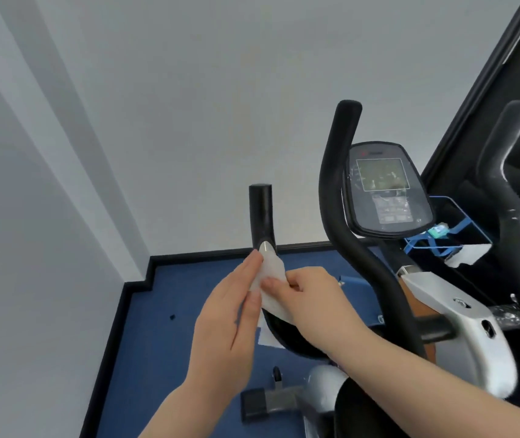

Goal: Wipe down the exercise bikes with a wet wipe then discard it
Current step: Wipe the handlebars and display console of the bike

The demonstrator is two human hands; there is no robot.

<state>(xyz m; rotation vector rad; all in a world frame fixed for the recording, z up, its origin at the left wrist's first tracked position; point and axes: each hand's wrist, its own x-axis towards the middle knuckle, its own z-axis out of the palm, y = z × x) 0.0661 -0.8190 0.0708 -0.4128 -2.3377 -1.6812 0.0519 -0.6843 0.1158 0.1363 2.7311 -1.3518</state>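
Note:
An exercise bike fills the right half of the head view, with a black left handlebar [261, 213], a taller curved handlebar [336, 184] and a grey console [385, 191]. A white wet wipe [272, 270] is wrapped around the left handlebar just below its silver sensor. My left hand [232, 314] pinches the wipe from the left with thumb and fingers. My right hand [312, 298] grips the wipe and the bar from the right. Below my hands the bar is mostly hidden.
A second bike's black handlebar [511, 172] stands at the right edge by a dark window frame. A blue-edged clear rack [451, 229] hangs behind the console. Blue floor [170, 311] meets a white wall corner at the left. The bike's base foot [271, 403] lies below.

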